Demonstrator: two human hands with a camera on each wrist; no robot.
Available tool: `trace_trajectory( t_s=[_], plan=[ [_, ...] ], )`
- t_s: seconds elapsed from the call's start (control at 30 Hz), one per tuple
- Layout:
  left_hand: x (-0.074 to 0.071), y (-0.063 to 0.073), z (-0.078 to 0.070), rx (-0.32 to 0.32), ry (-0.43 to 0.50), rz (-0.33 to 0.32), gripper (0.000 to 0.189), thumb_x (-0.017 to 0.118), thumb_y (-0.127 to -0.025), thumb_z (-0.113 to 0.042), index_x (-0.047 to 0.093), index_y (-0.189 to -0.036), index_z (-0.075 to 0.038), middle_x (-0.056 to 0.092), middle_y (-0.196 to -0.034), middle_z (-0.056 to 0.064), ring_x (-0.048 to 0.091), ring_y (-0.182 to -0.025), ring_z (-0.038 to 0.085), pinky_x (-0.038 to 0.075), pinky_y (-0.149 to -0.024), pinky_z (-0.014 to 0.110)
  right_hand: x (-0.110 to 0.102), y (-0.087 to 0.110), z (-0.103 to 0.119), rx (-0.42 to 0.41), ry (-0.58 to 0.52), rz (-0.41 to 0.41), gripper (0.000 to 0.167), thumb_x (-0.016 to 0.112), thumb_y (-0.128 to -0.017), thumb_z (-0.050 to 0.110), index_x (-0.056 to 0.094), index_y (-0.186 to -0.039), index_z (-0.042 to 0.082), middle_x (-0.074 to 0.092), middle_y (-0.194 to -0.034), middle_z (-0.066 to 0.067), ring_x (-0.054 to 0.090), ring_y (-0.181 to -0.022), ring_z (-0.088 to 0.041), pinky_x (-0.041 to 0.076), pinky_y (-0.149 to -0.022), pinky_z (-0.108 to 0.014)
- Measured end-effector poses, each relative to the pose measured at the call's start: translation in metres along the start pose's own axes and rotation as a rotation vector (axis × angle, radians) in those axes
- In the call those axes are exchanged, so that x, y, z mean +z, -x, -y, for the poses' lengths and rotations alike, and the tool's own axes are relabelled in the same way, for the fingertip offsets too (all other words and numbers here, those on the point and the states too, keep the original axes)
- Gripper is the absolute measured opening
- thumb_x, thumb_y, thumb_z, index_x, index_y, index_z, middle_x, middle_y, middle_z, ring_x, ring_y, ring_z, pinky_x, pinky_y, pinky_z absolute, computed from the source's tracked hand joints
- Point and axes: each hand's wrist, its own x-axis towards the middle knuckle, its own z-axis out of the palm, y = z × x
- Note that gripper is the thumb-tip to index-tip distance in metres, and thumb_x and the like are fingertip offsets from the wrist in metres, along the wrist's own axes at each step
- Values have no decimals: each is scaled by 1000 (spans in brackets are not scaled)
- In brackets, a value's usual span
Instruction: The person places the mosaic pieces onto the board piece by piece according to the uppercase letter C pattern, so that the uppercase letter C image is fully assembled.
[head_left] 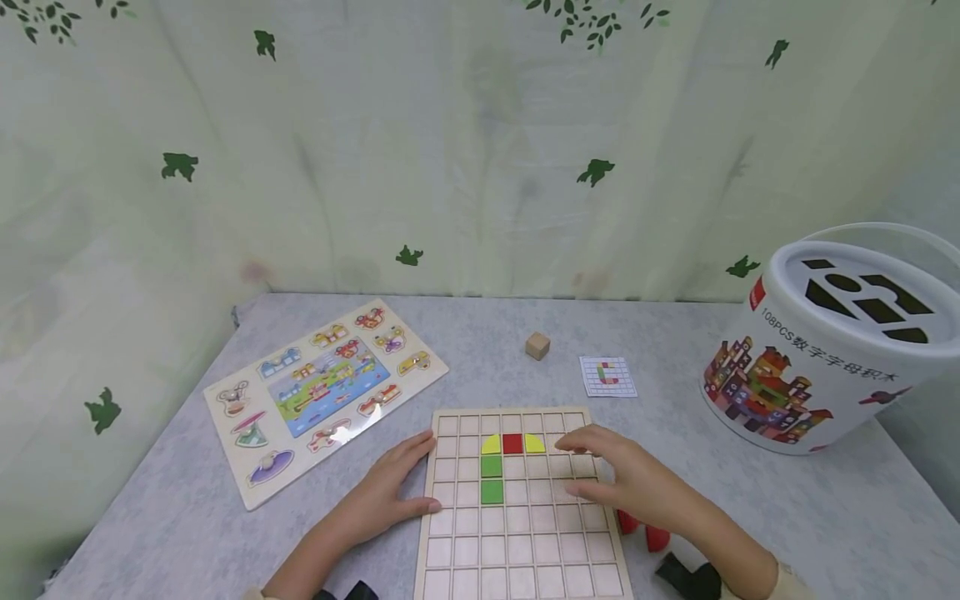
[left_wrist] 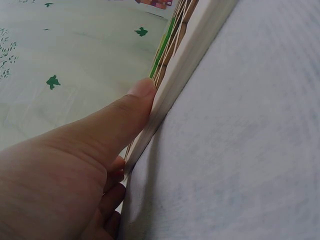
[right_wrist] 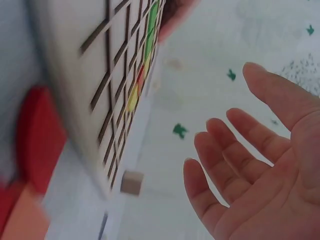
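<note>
Here's the left hand (head_left: 386, 492) at lower centre-left of the head view, thumb and fingers spread against the left edge of the gridded board (head_left: 480, 550). It's a light touch, nothing clenched; the left wrist view puts the thumb right on the rim. The board sits at bottom centre, and near its top lie 5 flat pieces: a yellow quarter-round (head_left: 491, 444), a red square (head_left: 512, 443), a second yellow quarter-round (head_left: 534, 443), all in 1 row, then 2 green squares (head_left: 492, 492) running down from the left end.

Over to the right hand (head_left: 626, 475)! It hovers above the board's right side, fingers loose, thumb apart, palm bare in the right wrist view: it's holding nothing. Red blocks (head_left: 657, 538) peek out under that forearm, lower right, beside the board.

Just above the board sit a wooden cube (head_left: 537, 346) and a small printed card (head_left: 608, 377). A lidded white bucket (head_left: 810, 358) stands at far right; a picture puzzle (head_left: 330, 400) lies tilted at centre left.
</note>
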Motion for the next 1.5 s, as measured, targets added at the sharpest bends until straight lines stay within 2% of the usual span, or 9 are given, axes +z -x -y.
trace_trajectory(
  t_s=[0.2, 0.4, 0.6, 0.8, 0.97, 1.07, 1.23, 1.37, 1.5],
  plan=[
    [0, 0, 0, -12, 8, 5, 85, 66, -74, -48, 33, -139, -5, 27, -144, 8, 23, -130, 31, 24, -100, 52, -12, 27, -17, 69, 23, -5, 42, 67, -81, 28, 54, -119, 13, 54, -114, 2, 52, -99, -20, 46, -81, -39],
    [1, -1, 1, -31, 15, 21, 86, 67, -73, -49, 33, -139, -7, 26, -145, 5, 21, -130, 29, 23, -101, 50, -12, 44, -39, 165, -21, 73, 43, 67, -80, 33, 56, -116, 13, 55, -111, 2, 51, -96, -18, 46, -82, -36],
    [1, -2, 1, -34, 20, 24, 86, 67, -73, -50, 33, -139, -7, 26, -145, 5, 21, -131, 28, 22, -101, 50, -6, 54, -54, 136, -22, 137, 33, 65, -83, 31, 58, -112, 18, 52, -110, 3, 46, -94, -10, 42, -83, -22],
    [2, -1, 2, -31, 12, 22, 87, 66, -73, -51, 32, -140, -7, 26, -145, 5, 21, -131, 28, 22, -101, 49, -2, 54, -59, 100, 28, 103, 21, 64, -83, 28, 61, -103, 22, 53, -100, 8, 47, -86, -6, 44, -73, -22],
    [2, -1, 1, -35, 16, 22, 86, 67, -73, -50, 33, -139, -7, 26, -145, 5, 21, -131, 28, 22, -101, 50, 0, 50, -55, 234, 102, 14, 28, 65, -79, 41, 59, -93, 17, 48, -81, 8, 43, -71, -7, 39, -57, -22],
    [2, -1, 1, -36, 19, 21, 86, 67, -73, -50, 33, -139, -7, 26, -145, 5, 21, -131, 28, 22, -101, 50, -1, 50, -54, 302, 138, -3, 35, 67, -75, 45, 59, -94, 17, 47, -82, 7, 43, -72, -8, 40, -59, -22],
    [2, -1, 1, -30, 19, 18, 86, 67, -73, -50, 33, -139, -7, 26, -145, 5, 21, -130, 28, 23, -101, 50, -8, 55, -58, 215, 101, 64, 30, 67, -81, 32, 58, -106, 18, 50, -101, 8, 46, -87, -9, 44, -75, -22],
    [2, 0, 1, -26, 18, 14, 86, 67, -73, -50, 33, -139, -7, 26, -144, 5, 22, -130, 28, 23, -101, 50, -11, 56, -60, 150, 81, 80, 23, 64, -84, 27, 59, -105, 18, 50, -102, 7, 45, -85, -8, 45, -71, -22],
    [1, 0, 1, -26, 20, 17, 85, 66, -73, -50, 33, -139, -7, 26, -145, 5, 22, -130, 28, 23, -101, 50, -10, 53, -58, 171, 97, 51, 24, 63, -84, 33, 60, -103, 18, 53, -99, 9, 48, -83, -8, 47, -71, -25]
  ],
)
